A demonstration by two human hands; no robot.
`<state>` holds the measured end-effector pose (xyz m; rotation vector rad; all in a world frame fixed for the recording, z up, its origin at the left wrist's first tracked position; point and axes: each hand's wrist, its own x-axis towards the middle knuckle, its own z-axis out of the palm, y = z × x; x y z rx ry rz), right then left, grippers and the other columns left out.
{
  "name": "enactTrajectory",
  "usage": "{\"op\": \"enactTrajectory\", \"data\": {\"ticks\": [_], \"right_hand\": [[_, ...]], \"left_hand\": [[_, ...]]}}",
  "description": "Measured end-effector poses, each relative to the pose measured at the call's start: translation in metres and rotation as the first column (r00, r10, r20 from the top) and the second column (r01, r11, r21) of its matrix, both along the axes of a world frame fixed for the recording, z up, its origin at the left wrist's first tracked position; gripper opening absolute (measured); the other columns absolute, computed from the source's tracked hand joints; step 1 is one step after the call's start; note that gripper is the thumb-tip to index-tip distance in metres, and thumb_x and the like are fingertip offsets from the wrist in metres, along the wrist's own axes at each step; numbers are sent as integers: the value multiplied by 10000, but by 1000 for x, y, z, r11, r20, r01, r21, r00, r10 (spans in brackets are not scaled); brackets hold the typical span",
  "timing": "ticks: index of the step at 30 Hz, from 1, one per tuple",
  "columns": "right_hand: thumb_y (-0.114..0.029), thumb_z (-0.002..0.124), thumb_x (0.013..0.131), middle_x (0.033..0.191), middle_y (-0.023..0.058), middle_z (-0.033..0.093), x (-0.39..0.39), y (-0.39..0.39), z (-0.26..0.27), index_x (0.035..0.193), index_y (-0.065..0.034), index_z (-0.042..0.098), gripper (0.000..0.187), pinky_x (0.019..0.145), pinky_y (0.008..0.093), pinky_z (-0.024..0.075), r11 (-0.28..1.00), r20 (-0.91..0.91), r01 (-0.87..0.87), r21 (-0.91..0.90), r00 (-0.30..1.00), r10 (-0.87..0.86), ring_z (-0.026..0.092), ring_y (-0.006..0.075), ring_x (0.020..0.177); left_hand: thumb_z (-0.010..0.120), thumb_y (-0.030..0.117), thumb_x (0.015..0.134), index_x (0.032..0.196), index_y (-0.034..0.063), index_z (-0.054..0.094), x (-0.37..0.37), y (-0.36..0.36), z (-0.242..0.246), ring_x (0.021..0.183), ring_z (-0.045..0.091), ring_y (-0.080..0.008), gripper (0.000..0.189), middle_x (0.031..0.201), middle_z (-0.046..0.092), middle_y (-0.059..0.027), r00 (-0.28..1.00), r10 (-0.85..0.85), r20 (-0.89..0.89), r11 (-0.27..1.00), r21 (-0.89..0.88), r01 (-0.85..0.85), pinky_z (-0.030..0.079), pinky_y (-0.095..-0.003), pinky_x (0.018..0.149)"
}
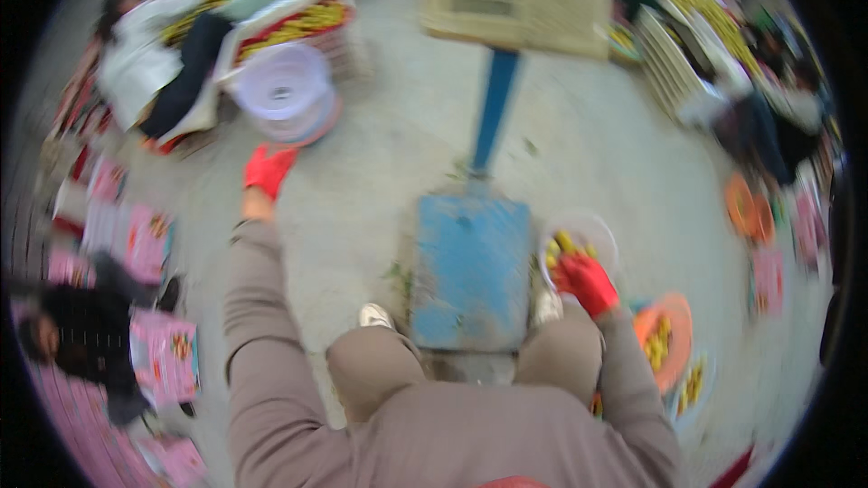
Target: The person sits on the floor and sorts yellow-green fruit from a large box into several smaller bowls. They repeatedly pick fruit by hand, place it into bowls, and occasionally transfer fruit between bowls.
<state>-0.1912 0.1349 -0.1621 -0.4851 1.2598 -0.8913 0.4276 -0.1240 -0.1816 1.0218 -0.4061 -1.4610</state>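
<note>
My left hand [270, 171], in a red glove, reaches out over the floor to the lower edge of a stack of basins. A pale lilac basin [281, 81] tops that stack, with a pinkish rim below; blur hides whether the fingers grip it. On the right, my gloved right hand [588, 283] crosses the near rim of a white basin [608, 237]. Its fingers are at the yellow-green produce [564, 241] inside, and their grip is hidden. Between my knees lies the blue platform [471, 271] of a floor scale, with nothing on it.
The scale's blue post [496, 108] rises to a beige head [569, 0]. An orange basin [680, 332] of produce sits by my right elbow. A white crate [346, 20] of produce stands beyond the stack. People sit left and right; pink cartons [163, 356] line the left.
</note>
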Motion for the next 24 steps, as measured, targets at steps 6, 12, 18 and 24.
{"op": "enactTrajectory", "data": {"ticks": [6,12,18,24], "right_hand": [[-234,621,796,843,92,642,-32,72,-73,944,-36,619,247,696,321,510,998,-315,55,-42,947,-65,629,193,750],[-164,599,791,743,75,607,-55,191,-104,861,-19,595,161,607,323,512,902,-316,417,113,876,-365,604,181,693],[-261,619,846,886,86,591,-56,258,-100,1020,-40,550,290,633,353,523,839,-92,457,296,888,-451,605,205,743],[-330,562,899,1048,111,599,-90,297,-93,1160,-45,483,394,816,391,492,418,342,861,290,315,-885,582,250,950]], "left_hand": [[504,265,917,1337,122,436,-95,119,-27,952,588,-232,448,1175,556,-128,648,-667,367,726,514,457,512,-380,843],[509,194,901,1347,46,398,-158,224,-7,941,584,-254,483,1155,545,-167,327,-899,289,428,735,526,533,-378,813],[500,192,886,1366,26,371,-212,230,53,962,581,-242,523,1173,541,-169,201,-861,466,497,695,520,524,-357,835],[515,201,862,1359,20,383,-260,244,86,971,579,-248,545,1164,547,-168,132,-859,495,457,624,634,520,-361,843]]}}
